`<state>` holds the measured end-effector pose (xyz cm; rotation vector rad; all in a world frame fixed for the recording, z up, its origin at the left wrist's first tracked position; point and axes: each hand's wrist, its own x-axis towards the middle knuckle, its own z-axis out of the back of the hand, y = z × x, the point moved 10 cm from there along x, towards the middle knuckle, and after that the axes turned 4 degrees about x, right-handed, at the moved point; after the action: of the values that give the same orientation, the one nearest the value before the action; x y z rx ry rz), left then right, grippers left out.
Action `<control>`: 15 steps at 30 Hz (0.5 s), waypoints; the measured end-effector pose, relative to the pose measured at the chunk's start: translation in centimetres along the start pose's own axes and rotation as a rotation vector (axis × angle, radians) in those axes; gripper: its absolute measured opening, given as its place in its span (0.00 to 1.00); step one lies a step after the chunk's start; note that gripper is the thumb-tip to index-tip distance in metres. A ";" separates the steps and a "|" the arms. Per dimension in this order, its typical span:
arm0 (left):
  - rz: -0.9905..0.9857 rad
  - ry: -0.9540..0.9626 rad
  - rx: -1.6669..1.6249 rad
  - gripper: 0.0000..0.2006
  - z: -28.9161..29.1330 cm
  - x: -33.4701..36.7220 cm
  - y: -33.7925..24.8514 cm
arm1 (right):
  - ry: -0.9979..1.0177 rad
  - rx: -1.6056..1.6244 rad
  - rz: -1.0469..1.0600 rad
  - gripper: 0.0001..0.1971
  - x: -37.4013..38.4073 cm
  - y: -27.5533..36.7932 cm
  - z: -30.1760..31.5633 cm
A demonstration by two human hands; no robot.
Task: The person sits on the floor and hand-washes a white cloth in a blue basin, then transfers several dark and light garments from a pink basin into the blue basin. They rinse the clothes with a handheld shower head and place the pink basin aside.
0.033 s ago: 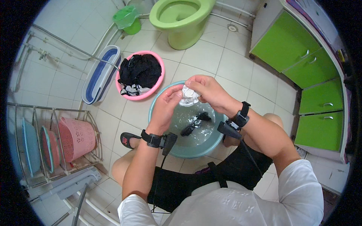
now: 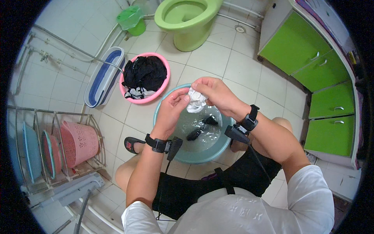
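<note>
currently, a white cloth [image 2: 196, 103] is held bunched by the left hand [image 2: 171, 111] and the right hand [image 2: 215, 93], each grip pinched closed on it, over a blue basin [image 2: 196, 158] of water [image 2: 185, 124] in which black cloth [image 2: 210, 120] is seen.

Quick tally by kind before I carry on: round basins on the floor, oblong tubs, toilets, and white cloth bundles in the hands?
Round basins: 2 (teal basin, pink basin)
Oblong tubs: 1 (blue-and-white tub)
Toilets: 1 (green toilet)
White cloth bundles: 1 (white cloth, in left hand and right hand)
Total: 5
</note>
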<state>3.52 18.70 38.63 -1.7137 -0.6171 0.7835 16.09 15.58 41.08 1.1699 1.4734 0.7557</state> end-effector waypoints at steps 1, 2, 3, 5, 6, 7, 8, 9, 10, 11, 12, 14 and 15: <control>-0.031 -0.019 0.061 0.18 0.2 -0.1 -0.6 | 0.027 0.019 -0.001 0.11 0.0 0.1 -0.2; -0.067 -0.043 0.122 0.19 0.5 -0.2 -1.3 | 0.025 0.030 -0.011 0.12 0.0 0.0 -0.1; -0.086 -0.066 0.188 0.20 0.7 -0.2 -1.7 | 0.022 0.042 -0.022 0.12 0.0 -0.1 0.0; -0.253 -0.035 0.280 0.21 0.2 -0.4 -3.6 | 0.050 0.043 -0.045 0.12 0.0 -0.4 -0.2; -0.328 -0.018 0.329 0.22 -0.1 -0.6 -4.4 | 0.063 0.045 -0.056 0.12 -0.1 -0.6 -0.3; -0.233 0.029 0.265 0.22 -0.4 -0.4 -3.5 | 0.067 0.029 -0.049 0.11 0.0 -0.6 -0.4; -0.140 0.074 0.201 0.22 -0.6 -0.3 -2.5 | 0.072 0.012 -0.043 0.11 0.0 -0.7 -0.4; -0.029 0.097 0.139 0.22 -0.7 -0.3 -1.5 | 0.081 0.001 -0.028 0.11 0.1 -0.6 -0.5; -0.056 0.085 0.122 0.21 -0.6 -0.4 -1.8 | 0.073 -0.001 -0.031 0.12 0.1 -0.7 -0.5; -0.066 0.054 0.110 0.21 -0.3 -0.5 -1.9 | 0.068 0.003 -0.023 0.12 0.2 -0.7 -0.5; -0.066 0.031 0.100 0.21 0.0 -0.5 -1.9 | 0.051 0.004 -0.034 0.12 0.2 -0.9 -0.4; -0.213 -0.009 0.109 0.18 0.4 -0.7 -3.5 | 0.027 0.009 -0.018 0.12 0.2 -0.7 -0.1; -0.284 -0.006 0.119 0.16 0.4 -0.8 -4.2 | 0.008 0.011 -0.024 0.12 0.2 -0.8 0.1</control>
<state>2.67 19.44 42.81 -1.4758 -0.7830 0.6113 15.98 15.53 40.28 1.1571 1.4973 0.7377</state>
